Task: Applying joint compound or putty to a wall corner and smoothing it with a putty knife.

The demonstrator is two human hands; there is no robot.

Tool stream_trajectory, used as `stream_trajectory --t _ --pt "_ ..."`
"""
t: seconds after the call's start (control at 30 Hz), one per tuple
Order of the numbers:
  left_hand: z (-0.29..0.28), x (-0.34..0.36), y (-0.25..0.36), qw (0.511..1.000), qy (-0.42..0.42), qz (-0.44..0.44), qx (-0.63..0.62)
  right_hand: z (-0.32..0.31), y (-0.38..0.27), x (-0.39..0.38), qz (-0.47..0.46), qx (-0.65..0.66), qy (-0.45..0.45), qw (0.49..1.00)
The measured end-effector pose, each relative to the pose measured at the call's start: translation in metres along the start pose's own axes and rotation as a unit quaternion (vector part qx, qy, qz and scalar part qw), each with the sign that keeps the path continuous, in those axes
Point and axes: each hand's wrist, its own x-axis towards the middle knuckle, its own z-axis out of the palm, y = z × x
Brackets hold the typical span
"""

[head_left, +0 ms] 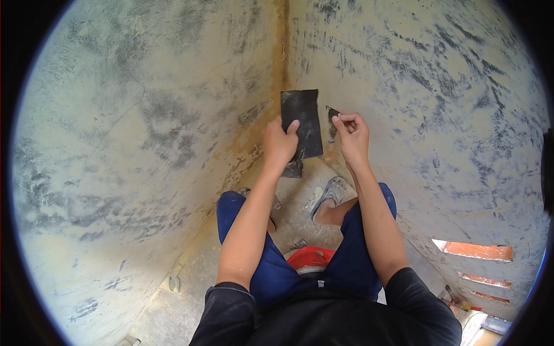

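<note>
Hands raised, left hand (279, 144) gripping dark sheet (302, 122), right hand (351, 134) pinching torn scrap (332, 112)

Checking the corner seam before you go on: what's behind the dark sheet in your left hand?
Behind the dark sheet is the wall corner, with its rusty seam visible above. The stretch directly behind it is covered.

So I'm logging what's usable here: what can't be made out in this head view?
- Small dark scrap in the right hand: too small to identify.
- Dark sheet: lower left edge covered by the left hand.
- Red stool: mostly hidden by the legs.
- Left sandal: behind the knee.
</note>
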Motion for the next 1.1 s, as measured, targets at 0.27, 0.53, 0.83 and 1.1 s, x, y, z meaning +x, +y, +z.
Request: stream_trajectory --t 0.27,0.53,0.83,1.1 --pt "-0.072 -0.017 -0.023 0.985 0.021 -0.041 0.169 0.088 -0.034 -0.012 0.074 -0.140 -0.145 0.977" --pt "-0.092 -0.029 -0.033 0.964 -0.100 -0.041 0.245 0.144 0.005 -0.003 0.134 -0.129 -0.144 0.972" --pt "-0.093 -0.032 -0.041 0.951 -0.235 -0.033 0.198 0.158 0.026 0.032 0.281 0.101 -0.093 0.950" --pt "-0.078 -0.028 -0.011 0.990 -0.122 -0.023 0.071 0.181 0.011 0.023 0.215 0.189 -0.038 0.957"
